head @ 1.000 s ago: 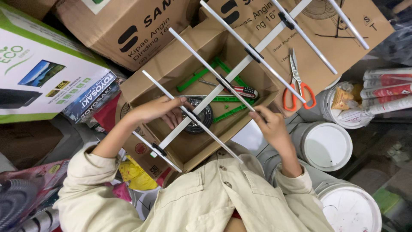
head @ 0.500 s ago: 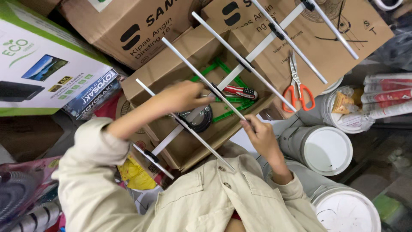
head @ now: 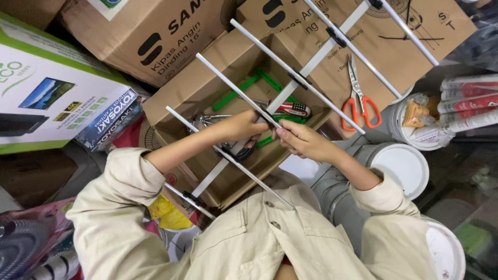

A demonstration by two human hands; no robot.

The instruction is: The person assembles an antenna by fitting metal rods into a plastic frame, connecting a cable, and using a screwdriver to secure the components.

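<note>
A metal antenna (head: 311,67), a pale boom crossed by several thin rods, lies slanted over an open cardboard box (head: 176,98). My left hand (head: 239,127) grips the boom beside a black rod clamp. My right hand (head: 303,141) pinches the same spot from the other side, and the fingertips of both hands nearly touch. Inside the box lie green plastic pieces (head: 241,88), a red-handled tool (head: 293,109) and a dark coiled cable (head: 244,151), partly hidden by my hands.
Orange-handled scissors (head: 358,101) rest on a brown carton (head: 415,31) at the back right. White bucket lids (head: 402,168) and a tub of packets (head: 423,122) stand to the right. A green-and-white box (head: 46,88) sits at the left.
Both hands have come together at the middle clamp of the antenna. The left hand moved right along the boom, and the right hand moved up and left from the near rod.
</note>
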